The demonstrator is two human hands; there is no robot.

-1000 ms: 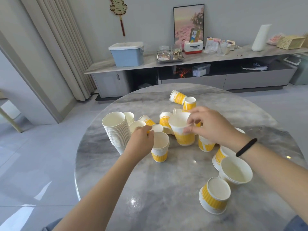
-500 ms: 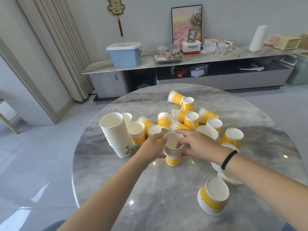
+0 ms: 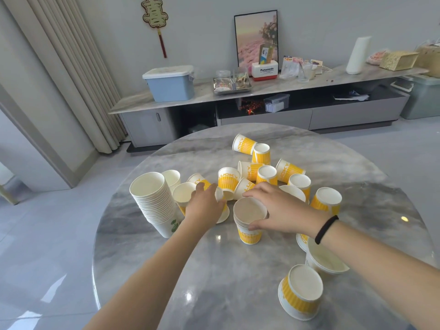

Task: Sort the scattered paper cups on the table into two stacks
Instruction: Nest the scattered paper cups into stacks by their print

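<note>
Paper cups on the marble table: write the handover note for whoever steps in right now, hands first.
Right hand: grip on the rim of the short stack of yellow-striped paper cups, upright at table centre.
Left hand: closing on a loose yellow cup beside it; whether it holds the cup cannot be seen.
Done: tall stack of plain white paper cups stands at the left of the round grey marble table.
Left: loose yellow cups scattered behind the hands and along the right edge, some on their sides, some upside down, all unstacked.

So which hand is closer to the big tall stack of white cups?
Left. The left hand reaches among loose cups just right of the white stack; the right hand is farther right, on the short yellow stack.
</note>
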